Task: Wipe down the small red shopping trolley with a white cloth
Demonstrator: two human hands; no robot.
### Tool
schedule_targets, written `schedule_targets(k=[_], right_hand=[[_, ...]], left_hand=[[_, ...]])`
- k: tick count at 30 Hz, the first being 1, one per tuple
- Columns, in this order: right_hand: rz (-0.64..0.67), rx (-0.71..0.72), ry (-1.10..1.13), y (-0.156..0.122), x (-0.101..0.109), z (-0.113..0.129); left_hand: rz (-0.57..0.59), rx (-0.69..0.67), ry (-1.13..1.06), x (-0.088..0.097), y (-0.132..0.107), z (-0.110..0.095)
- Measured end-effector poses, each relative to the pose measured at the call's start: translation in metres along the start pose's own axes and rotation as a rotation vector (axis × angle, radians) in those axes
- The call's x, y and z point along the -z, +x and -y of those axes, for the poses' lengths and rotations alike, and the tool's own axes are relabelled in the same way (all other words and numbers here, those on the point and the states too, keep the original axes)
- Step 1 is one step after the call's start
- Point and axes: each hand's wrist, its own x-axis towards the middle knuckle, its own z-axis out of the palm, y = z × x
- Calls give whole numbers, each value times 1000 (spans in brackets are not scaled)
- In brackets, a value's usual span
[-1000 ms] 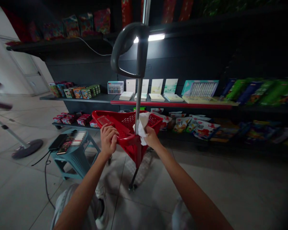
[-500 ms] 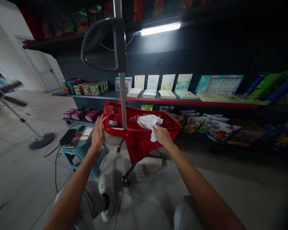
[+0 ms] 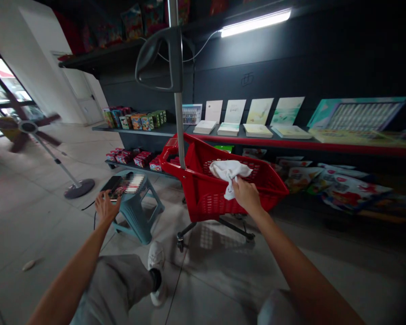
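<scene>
A red wheeled shopping basket (image 3: 209,196) stands on the tiled floor, with a metal pole and dark handle (image 3: 162,56) rising from it. My right hand (image 3: 246,196) grips a white cloth (image 3: 229,171) that lies over the basket's near rim. My left hand (image 3: 105,207) is away from the basket, low at the left, fingers spread, beside a teal plastic stool (image 3: 137,205). The stool carries a dark phone (image 3: 112,183) and some booklets.
Dark shelves (image 3: 291,140) along the wall hold books, boxes and snack packets. A standing fan (image 3: 37,131) spins at the left with its round base on the floor. A cable runs by the stool. My shoe (image 3: 157,271) and trouser leg are below.
My left hand has let go of the basket's rim and dropped left toward the stool. The right hand with the cloth has slid along the rim. The view has shifted left.
</scene>
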Motion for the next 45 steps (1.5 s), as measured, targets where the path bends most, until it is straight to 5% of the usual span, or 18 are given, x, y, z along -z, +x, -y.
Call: schedule_targets(k=[3, 7, 17, 45], right_hand=[[-6, -8, -1, -4, 1, -1], [0, -24, -10, -10, 5, -1], [28, -80, -20, -12, 13, 0], [23, -83, -15, -12, 8, -3]], left_hand=[[79, -6, 79, -19, -14, 28], [129, -24, 103, -31, -16, 40], [150, -70, 106, -33, -6, 25], [146, -70, 62, -36, -6, 23]])
